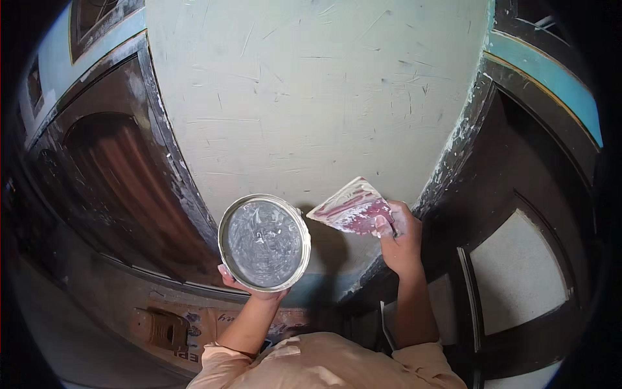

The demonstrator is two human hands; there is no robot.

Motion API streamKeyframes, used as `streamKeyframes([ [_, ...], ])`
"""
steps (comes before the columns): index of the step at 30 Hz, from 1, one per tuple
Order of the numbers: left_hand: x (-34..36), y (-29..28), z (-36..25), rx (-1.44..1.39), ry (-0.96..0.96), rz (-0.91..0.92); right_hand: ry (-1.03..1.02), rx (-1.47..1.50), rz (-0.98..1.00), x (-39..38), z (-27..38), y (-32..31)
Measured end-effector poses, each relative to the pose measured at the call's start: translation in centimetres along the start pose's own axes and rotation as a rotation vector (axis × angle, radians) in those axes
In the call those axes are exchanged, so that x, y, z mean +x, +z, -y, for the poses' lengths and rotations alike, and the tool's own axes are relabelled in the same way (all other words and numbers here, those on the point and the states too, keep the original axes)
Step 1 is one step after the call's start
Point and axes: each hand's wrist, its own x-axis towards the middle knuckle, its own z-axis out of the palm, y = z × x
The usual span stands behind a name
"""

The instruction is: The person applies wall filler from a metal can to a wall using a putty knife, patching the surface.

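Note:
Before the pale wall [311, 97], my left hand [236, 281] carries a round, shallow lid [264, 245] from beneath. The lid is tilted toward me, its grey inside smeared with whitish paste and its pale rim coated. Most of the left palm and fingers are hidden behind it. My right hand [403, 241] grips a flat, roughly triangular putty spreader [355, 209], thumb on top. The spreader is reddish and streaked with white paste. Its pointed left corner comes close to the lid's right rim, with a small gap between them.
Dark wooden doors with paint-spattered frames flank the wall, one at left [116, 175] and one at right [518, 194]. Thin marks and scratches cover the wall. Down at the lower left, a brown plastic stool-like object [162, 329] lies near printed cardboard [210, 324].

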Motion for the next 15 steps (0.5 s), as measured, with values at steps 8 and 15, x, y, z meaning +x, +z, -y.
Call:
streamKeyframes([
  [8,1.4,1.7,-0.3,0.16,-0.232,0.02,-0.249,0.185,0.08,1.6,-1.6,-0.3],
  [15,1.8,0.3,-0.7,-0.082,-0.405,0.017,-0.045,0.242,0.099,1.6,-1.7,-1.4],
])
